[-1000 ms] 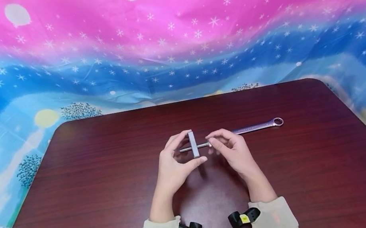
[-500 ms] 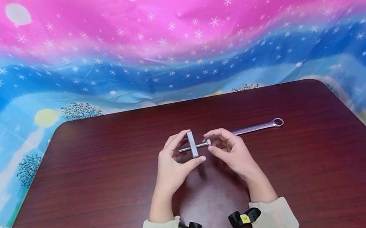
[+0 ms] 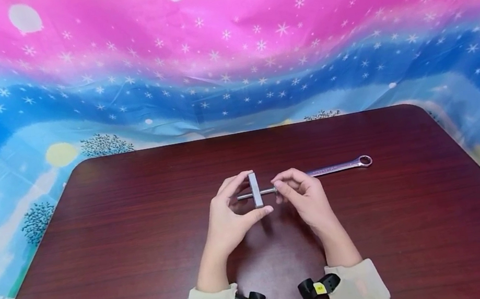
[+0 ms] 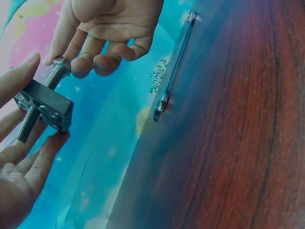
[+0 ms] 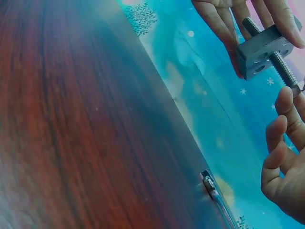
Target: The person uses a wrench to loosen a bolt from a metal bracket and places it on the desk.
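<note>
My left hand (image 3: pixel 227 215) grips a grey metal block (image 3: pixel 255 190) by its two ends, thumb at the near end and fingers at the far end. A threaded bolt (image 3: pixel 268 191) passes through the block, and its tip sticks out on the left side. In the left wrist view, several holes show in the face of the block (image 4: pixel 45 105). My right hand (image 3: pixel 306 196) pinches the hex head of the bolt between thumb and forefinger, with the other fingers loosely bent. The fingers mostly cover the bolt head in the head view. Both hands are raised over the table.
A combination wrench (image 3: pixel 340 167) lies on the dark red wooden table (image 3: pixel 141 240) behind and right of my right hand, its ring end pointing right and its other end hidden. A colourful printed cloth (image 3: pixel 226 67) hangs behind the table.
My right thumb and fingers opened off the bolt head half a second ago, baring it, and now pinch it again. The left hand and block shifted only slightly; the wrench stayed put.
</note>
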Demonstrator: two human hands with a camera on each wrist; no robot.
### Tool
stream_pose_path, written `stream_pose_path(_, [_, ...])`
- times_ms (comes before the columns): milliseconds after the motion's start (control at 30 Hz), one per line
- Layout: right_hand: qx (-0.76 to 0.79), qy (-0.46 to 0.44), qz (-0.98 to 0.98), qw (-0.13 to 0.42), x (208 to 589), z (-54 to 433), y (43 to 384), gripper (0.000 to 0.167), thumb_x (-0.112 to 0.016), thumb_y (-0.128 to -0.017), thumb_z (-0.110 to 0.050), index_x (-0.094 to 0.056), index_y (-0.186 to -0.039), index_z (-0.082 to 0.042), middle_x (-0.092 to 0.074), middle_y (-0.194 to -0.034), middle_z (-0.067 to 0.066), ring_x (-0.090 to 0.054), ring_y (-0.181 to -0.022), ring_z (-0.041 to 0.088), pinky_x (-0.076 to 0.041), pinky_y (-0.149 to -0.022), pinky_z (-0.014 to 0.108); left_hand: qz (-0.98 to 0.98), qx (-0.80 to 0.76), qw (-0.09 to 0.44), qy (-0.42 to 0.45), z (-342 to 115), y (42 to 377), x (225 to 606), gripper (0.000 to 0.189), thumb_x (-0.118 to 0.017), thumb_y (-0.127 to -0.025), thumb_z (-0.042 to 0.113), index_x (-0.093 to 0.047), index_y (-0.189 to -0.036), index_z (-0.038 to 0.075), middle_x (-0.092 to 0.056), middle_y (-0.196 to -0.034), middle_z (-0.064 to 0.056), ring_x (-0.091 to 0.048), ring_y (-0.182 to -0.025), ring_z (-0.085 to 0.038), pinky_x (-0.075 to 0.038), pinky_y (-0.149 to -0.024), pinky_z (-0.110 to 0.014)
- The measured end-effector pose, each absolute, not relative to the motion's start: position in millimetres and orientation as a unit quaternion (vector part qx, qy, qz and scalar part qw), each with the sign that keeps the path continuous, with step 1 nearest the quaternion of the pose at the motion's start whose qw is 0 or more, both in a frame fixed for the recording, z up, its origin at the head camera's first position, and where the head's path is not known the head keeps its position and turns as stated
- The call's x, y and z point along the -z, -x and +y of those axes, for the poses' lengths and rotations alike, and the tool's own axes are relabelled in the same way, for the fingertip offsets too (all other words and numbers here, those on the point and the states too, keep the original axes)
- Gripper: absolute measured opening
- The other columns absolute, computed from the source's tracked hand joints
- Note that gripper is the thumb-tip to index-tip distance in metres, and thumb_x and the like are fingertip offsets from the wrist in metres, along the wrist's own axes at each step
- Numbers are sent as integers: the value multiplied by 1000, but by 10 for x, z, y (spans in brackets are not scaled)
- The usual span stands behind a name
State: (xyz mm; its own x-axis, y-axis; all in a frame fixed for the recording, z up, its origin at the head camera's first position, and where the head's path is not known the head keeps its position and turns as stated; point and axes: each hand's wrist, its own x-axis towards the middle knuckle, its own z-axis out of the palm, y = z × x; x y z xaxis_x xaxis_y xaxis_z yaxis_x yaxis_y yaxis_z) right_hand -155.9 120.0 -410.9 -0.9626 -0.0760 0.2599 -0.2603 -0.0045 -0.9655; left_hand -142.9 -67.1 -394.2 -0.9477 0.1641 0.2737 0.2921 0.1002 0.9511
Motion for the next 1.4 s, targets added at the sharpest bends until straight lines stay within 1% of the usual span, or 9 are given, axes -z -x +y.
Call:
stream_pose_path(167, [-675,-155,-719,59,4116,1246,1539,23,-64,-92,3,-62,-114,5,-67,-97,-12,-58,-83,8,-50,-68,20,-750,644,54,140,-689,1429,3941,71,-88,-73,7,-59,-137,18,-59,-127,-5,-63,-119,-27,-57,-95,-45])
stream_pose_path(300, [-664,-165,-728,49,4121,1263,1530,27,-65,-91,3,-61,-118,3,-66,-105,-12,-57,-88,8,-50,-68,20,-753,641,54,141,-696,1428,3945,71,-87,-74,7,-59,-137,18,-59,-127,-5,-62,-120,-28,-58,-95,-41])
stream_pose_path(467, [-681,-148,-715,48,4114,1254,1533,23,-65,-94,-2,-62,-115,4,-69,-94,-7,-64,-87,10,-52,-75,22,-750,642,55,149,-687,1429,3949,71,-87,-74,7,-59,-138,18,-60,-127,-6,-62,-119,-29,-56,-96,-50])
stream_pose_path(600, [-698,-138,-700,50,4112,1236,1544,18,-63,-95,-3,-63,-110,8,-68,-76,-3,-66,-72,16,-53,-67,24,-747,645,54,151,-679,1431,3947,71,-88,-73,7,-59,-138,18,-60,-126,-6,-62,-119,-29,-55,-97,-52])
stream_pose_path(767, [-700,-113,-702,69,4104,1196,1556,17,-60,-98,-6,-65,-104,8,-65,-67,-7,-62,-62,8,-52,-62,24,-747,645,51,154,-671,1429,3937,71,-87,-74,7,-59,-138,18,-60,-126,-6,-62,-118,-26,-54,-97,-52])
stream_pose_path(933, [-698,-113,-703,74,4099,1199,1560,15,-62,-96,-4,-65,-105,8,-68,-74,-8,-64,-67,8,-55,-67,25,-745,647,48,155,-668,1429,3928,71,-87,-74,7,-59,-138,17,-60,-127,-6,-62,-118,-26,-55,-97,-52])
stream_pose_path(1200, [-667,-153,-728,37,4090,1271,1535,30,-66,-93,-2,-62,-122,-1,-67,-112,-6,-62,-98,19,-53,-78,22,-756,636,57,142,-686,1438,3935,72,-88,-73,8,-59,-137,19,-60,-127,-4,-63,-117,-20,-58,-95,-42])
stream_pose_path(1300, [-668,-153,-728,28,4091,1270,1536,29,-64,-95,-5,-61,-124,-1,-68,-108,-9,-63,-98,18,-52,-79,23,-754,638,54,146,-682,1438,3931,72,-88,-73,8,-59,-138,19,-60,-127,-4,-63,-117,-20,-58,-95,-43])
stream_pose_path(1400, [-683,-139,-716,30,4097,1243,1542,25,-62,-97,-6,-61,-120,4,-69,-90,-10,-64,-83,11,-52,-73,24,-754,638,52,148,-676,1435,3926,72,-88,-73,9,-59,-138,19,-60,-127,-4,-63,-118,-21,-58,-95,-40])
